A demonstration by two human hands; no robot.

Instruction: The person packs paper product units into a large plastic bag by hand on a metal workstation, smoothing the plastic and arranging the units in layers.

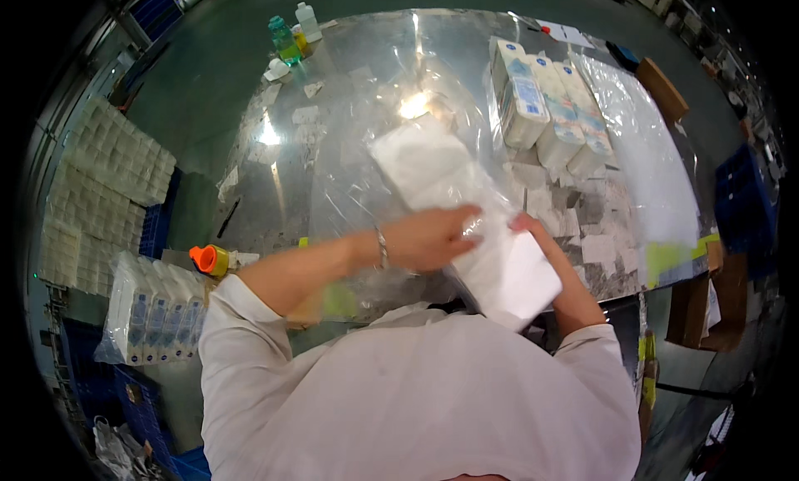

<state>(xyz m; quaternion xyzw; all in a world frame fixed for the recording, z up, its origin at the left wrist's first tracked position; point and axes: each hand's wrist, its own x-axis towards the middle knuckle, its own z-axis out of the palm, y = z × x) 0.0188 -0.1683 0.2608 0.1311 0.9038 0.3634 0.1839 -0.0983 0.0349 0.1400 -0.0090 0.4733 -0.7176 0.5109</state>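
A long white block, apparently stacked tissue paper (520,273), slants across the near middle of the table, its near end close to my body. Clear plastic film (354,210) lies around and beneath its far part. My right hand (533,225) grips the block's right edge, with the thumb side showing and the other fingers mostly hidden. Across the block's left side reaches my left hand (437,238), a bracelet on its wrist. Its fingers are smeared by motion over the film and the white surface, so their grip is unclear.
Printed tissue packs (553,119) stand at the right on the metal table (291,161), beside a pile of clear plastic sheets (645,148). Bottles (287,44) sit at the far left corner. An orange tape dispenser (210,260) and wrapped packs (158,310) are at the left.
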